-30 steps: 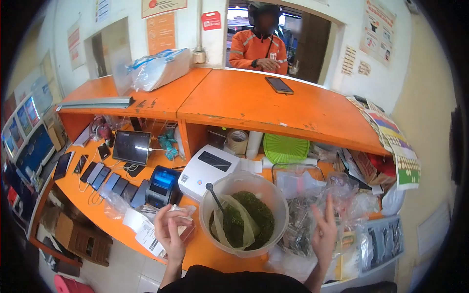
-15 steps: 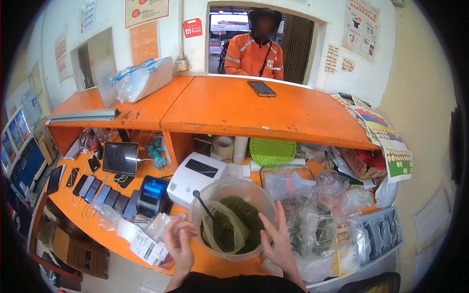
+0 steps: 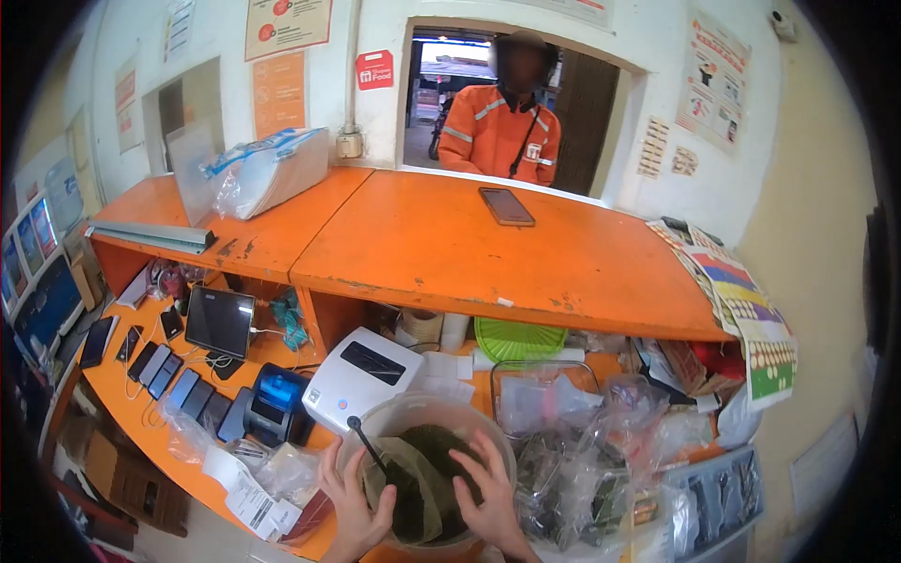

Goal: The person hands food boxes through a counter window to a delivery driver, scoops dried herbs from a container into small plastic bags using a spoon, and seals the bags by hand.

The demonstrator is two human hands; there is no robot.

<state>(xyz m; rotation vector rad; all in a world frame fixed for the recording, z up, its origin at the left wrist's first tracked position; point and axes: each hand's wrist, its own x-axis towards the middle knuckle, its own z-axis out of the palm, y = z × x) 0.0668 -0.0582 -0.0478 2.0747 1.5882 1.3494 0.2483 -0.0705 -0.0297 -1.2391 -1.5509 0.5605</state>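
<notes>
A translucent round tub [image 3: 497, 436] stands in front of me, holding dark green leafy or granular stuff [image 3: 434, 446]. Inside it a thin clear plastic bag [image 3: 424, 477] also contains green stuff, and a black-handled utensil [image 3: 368, 439] leans out at its left. My left hand [image 3: 353, 502] is at the tub's left side near the bag, fingers apart. My right hand [image 3: 488, 497] reaches over the right rim with spread, bent fingers close to the bag. Whether either hand touches the bag I cannot tell.
A white printer [image 3: 361, 380], a blue-black device [image 3: 277, 403] and several phones [image 3: 197, 394] lie to the left. Plastic bags [image 3: 601, 460] and a cutlery tray [image 3: 718, 497] are at right. A person in an orange jacket [image 3: 502, 131] stands behind the counter [image 3: 422, 258], where a phone [image 3: 507, 206] lies.
Both hands have moved inward; the right hand has come from outside the tub to over its inside. The camera view has tilted upward slightly.
</notes>
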